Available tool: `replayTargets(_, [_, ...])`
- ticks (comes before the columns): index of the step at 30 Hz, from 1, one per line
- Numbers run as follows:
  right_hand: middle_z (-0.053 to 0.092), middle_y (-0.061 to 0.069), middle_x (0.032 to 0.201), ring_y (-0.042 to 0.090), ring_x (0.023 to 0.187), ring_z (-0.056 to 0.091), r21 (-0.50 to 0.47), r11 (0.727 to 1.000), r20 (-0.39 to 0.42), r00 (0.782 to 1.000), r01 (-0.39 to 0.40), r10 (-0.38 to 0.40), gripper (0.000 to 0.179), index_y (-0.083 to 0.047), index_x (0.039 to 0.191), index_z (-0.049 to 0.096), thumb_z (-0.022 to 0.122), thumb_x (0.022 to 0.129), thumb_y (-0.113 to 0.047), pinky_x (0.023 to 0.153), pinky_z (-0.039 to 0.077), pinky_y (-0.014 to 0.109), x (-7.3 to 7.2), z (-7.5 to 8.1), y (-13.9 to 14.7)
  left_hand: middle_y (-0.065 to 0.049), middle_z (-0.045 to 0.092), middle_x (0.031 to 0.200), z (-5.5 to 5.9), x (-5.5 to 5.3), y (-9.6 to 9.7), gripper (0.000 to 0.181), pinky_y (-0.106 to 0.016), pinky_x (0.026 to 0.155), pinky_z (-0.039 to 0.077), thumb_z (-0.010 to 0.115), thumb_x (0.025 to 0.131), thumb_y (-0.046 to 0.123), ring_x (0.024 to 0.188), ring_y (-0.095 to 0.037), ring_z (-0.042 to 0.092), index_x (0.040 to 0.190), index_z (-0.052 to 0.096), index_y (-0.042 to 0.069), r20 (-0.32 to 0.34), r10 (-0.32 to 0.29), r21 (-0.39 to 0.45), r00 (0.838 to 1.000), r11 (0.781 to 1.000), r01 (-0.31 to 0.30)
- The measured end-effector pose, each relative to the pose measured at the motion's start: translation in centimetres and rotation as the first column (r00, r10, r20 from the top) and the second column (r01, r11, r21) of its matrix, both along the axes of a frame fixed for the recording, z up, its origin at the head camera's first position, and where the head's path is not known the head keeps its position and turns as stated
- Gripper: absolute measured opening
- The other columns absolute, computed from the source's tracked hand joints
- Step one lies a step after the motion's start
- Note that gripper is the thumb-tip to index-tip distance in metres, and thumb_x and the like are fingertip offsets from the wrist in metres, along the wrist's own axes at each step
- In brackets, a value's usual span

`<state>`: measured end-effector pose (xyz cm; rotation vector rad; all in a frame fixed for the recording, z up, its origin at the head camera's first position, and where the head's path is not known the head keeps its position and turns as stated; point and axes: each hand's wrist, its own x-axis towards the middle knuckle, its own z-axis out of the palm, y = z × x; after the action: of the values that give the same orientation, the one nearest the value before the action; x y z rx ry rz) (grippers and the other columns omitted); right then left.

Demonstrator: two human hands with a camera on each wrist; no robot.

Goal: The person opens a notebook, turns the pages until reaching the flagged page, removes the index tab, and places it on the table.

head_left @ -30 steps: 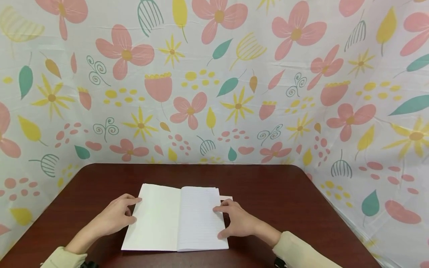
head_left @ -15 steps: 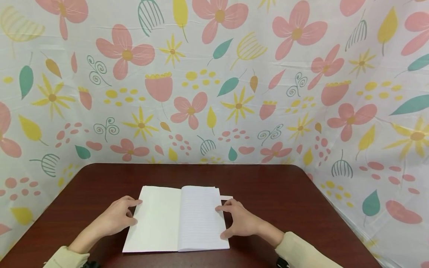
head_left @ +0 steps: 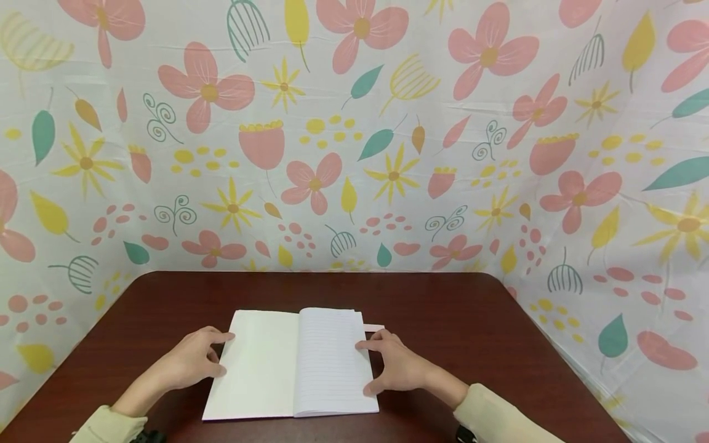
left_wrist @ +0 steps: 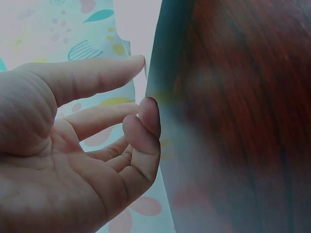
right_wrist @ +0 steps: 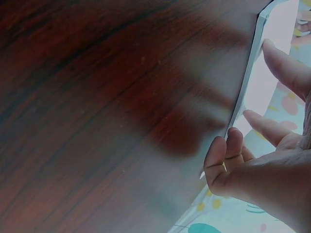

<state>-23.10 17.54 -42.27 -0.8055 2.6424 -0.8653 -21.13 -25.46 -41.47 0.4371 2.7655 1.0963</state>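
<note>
An open notebook (head_left: 255,369) lies on the table, its left side blank and its right page (head_left: 332,369) ruled with faint lines. My left hand (head_left: 188,360) is at its left edge, thumb and index fingertips touching the edge some way apart; the left wrist view shows the other fingers (left_wrist: 146,155) bent loosely beside it. On the opposite side, my right hand (head_left: 401,366) rests its index finger and thumb on the ruled page's outer margin. Its remaining fingers (right_wrist: 216,160) bend loosely beside the edge in the right wrist view. A pale strip (head_left: 374,328) sticks out past the right edge.
The dark red-brown table (head_left: 454,320) has rounded far corners. Behind it and along both sides hangs a white cloth (head_left: 354,184) printed with flowers and leaves. Pale sleeves (head_left: 498,412) cover both forearms.
The notebook's left side has sunk slightly flatter, its far edge lower in view, with my left hand following down. My right fingertips have shifted slightly outward toward the page's edge.
</note>
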Motion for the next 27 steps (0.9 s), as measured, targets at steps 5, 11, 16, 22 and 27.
replayTargets(5, [0.048,0.015,0.133,0.036,0.124,0.043,-0.005,1.0,0.001,1.0,0.003,-0.003,0.077,-0.006,0.142,0.065,0.096,0.074,-0.022,0.095,0.045,0.054,0.0,-0.1,-0.1,-0.023,0.059,0.128,-0.1,0.0,0.0,0.067,-0.033,0.064,0.051,0.084,0.078,-0.006,0.082,-0.019,0.062,0.14,0.059,-0.014,0.023,0.018,0.012,1.0,1.0,-0.018])
replayTargets(11, [0.05,0.013,0.128,0.033,0.119,0.044,-0.006,1.0,-0.026,1.0,-0.004,0.003,0.077,-0.005,0.141,0.065,0.097,0.073,-0.023,0.093,0.045,0.051,0.0,-0.1,-0.3,-0.023,0.059,0.129,-0.1,0.1,0.2,0.068,-0.034,0.065,0.051,0.083,0.077,-0.008,0.079,-0.02,0.061,0.14,0.059,-0.014,0.025,0.03,0.013,0.999,0.999,-0.03])
replayTargets(16, [0.051,0.01,0.126,0.03,0.115,0.045,0.002,1.0,-0.049,0.999,0.003,-0.003,0.077,-0.007,0.141,0.066,0.097,0.073,-0.024,0.09,0.045,0.049,0.1,-0.2,-0.7,-0.026,0.057,0.131,-0.2,0.1,0.2,0.068,-0.035,0.066,0.054,0.083,0.077,-0.01,0.077,-0.019,0.065,0.14,0.059,-0.013,0.034,0.038,0.022,0.999,0.999,-0.039])
replayTargets(22, [0.052,0.01,0.12,0.026,0.107,0.046,0.011,1.0,-0.081,0.997,0.014,-0.013,0.083,-0.004,0.144,0.064,0.098,0.072,-0.024,0.085,0.044,0.044,0.0,-0.2,-1.4,-0.026,0.057,0.132,-0.2,0.1,0.2,0.068,-0.036,0.067,0.055,0.083,0.077,-0.01,0.078,-0.019,0.066,0.141,0.059,-0.013,0.047,0.043,0.028,0.998,0.999,-0.045])
replayTargets(27, [0.052,0.009,0.118,0.024,0.102,0.047,0.016,0.999,-0.092,0.995,0.044,-0.043,0.09,-0.002,0.146,0.062,0.099,0.068,-0.026,0.082,0.042,0.041,-0.2,-0.3,-2.0,-0.025,0.057,0.132,-0.2,0.1,0.2,0.069,-0.036,0.066,0.055,0.083,0.077,-0.01,0.078,-0.019,0.065,0.141,0.058,-0.013,0.051,0.043,0.037,0.998,0.998,-0.045])
